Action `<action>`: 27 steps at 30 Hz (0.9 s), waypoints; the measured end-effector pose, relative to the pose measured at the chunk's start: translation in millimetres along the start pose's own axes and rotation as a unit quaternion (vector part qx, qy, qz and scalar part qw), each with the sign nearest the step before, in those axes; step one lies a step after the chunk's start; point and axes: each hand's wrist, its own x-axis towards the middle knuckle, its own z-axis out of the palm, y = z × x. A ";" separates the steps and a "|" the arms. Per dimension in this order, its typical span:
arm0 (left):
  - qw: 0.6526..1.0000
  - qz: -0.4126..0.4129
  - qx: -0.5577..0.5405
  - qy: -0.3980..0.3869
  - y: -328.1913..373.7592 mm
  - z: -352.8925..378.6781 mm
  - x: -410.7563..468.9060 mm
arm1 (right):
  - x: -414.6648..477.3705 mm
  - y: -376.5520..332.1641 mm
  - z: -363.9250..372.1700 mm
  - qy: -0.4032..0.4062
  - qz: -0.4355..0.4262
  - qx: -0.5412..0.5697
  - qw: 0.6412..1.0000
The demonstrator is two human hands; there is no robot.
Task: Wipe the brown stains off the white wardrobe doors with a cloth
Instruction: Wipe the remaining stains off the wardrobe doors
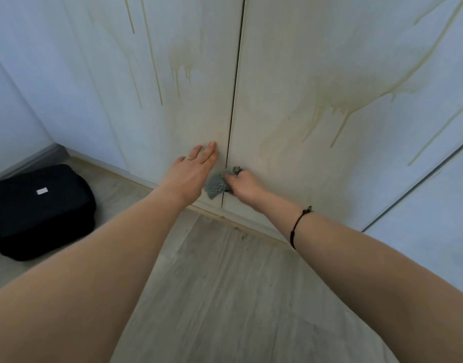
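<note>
Fingers (pixel 210 150) of left hand (pixel 191 174) flat on door (pixel 172 113); right hand (pixel 244 186) clutches cloth (pixel 216 186); black bag (pixel 41 208) on floor (pixel 225 284), aside.

A pale wood-grain floor (pixel 225 284) runs up to the foot of the wardrobe (pixel 290 61). At the left a bluish-white wall (pixel 5 121) meets the floor along a grey skirting board (pixel 28 159). A black bag (pixel 41 213) lies on the floor near that wall. The light is soft and even.
</note>
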 end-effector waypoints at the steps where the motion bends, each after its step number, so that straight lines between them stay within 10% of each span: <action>1: 1.000 -0.002 0.003 0.003 0.9 2.1 -0.2 | -2.9 17.7 2.6 -0.027 0.019 -0.064 0.997; 5: 1.000 -0.010 0.002 0.011 5.4 8.2 0.6 | -1.4 62.7 8.1 -0.095 0.102 -0.206 0.968; 12: 0.999 -0.013 0.029 0.037 6.9 19.0 -1.6 | 10.9 26.8 25.5 -0.033 0.005 -0.007 0.999; 18: 0.999 -0.016 0.045 0.025 5.6 14.9 -3.2 | -9.5 77.5 17.3 -0.073 0.127 -0.201 0.968; 27: 0.998 -0.023 0.050 0.021 10.6 14.2 -1.0 | -28.8 -4.8 -46.3 0.070 -0.064 0.099 0.991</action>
